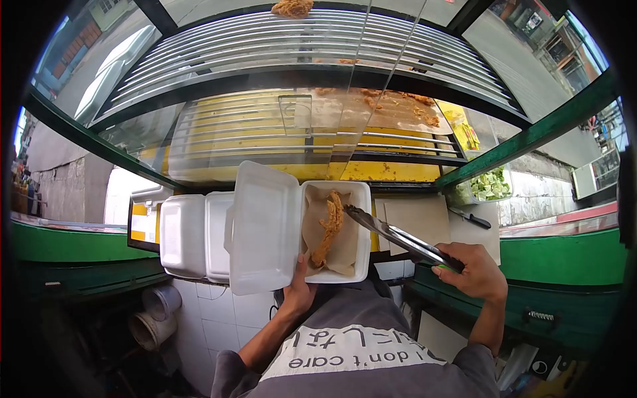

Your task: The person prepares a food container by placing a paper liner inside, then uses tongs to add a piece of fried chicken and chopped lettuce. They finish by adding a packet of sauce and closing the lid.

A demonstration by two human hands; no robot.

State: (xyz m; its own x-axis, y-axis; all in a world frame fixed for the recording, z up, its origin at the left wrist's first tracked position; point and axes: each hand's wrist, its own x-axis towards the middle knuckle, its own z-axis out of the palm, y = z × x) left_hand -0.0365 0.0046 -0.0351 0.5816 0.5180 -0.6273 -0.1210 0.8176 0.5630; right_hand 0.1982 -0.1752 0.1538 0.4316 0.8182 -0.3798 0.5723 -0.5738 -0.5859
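A white foam takeaway box (361, 259) stands unfolded in front of me, its lid (264, 232) tipped over to the left. Brown paper (310, 229) lines the base, and a long piece of fried chicken (330, 229) lies on it. My left hand (298, 293) grips the box's near edge by the hinge, thumb up on the inside. Wrapped in my right hand (476, 270) is a pair of metal tongs (408, 240); their tips point left over the base, right beside the upper part of the chicken.
Closed foam boxes (182, 235) stand on the left. To the right are brown paper sheets (415, 219), a knife (472, 217) and a tub of chopped greens (490, 186). Ahead, a glass case with metal racks (219, 63) holds fried pieces (418, 109).
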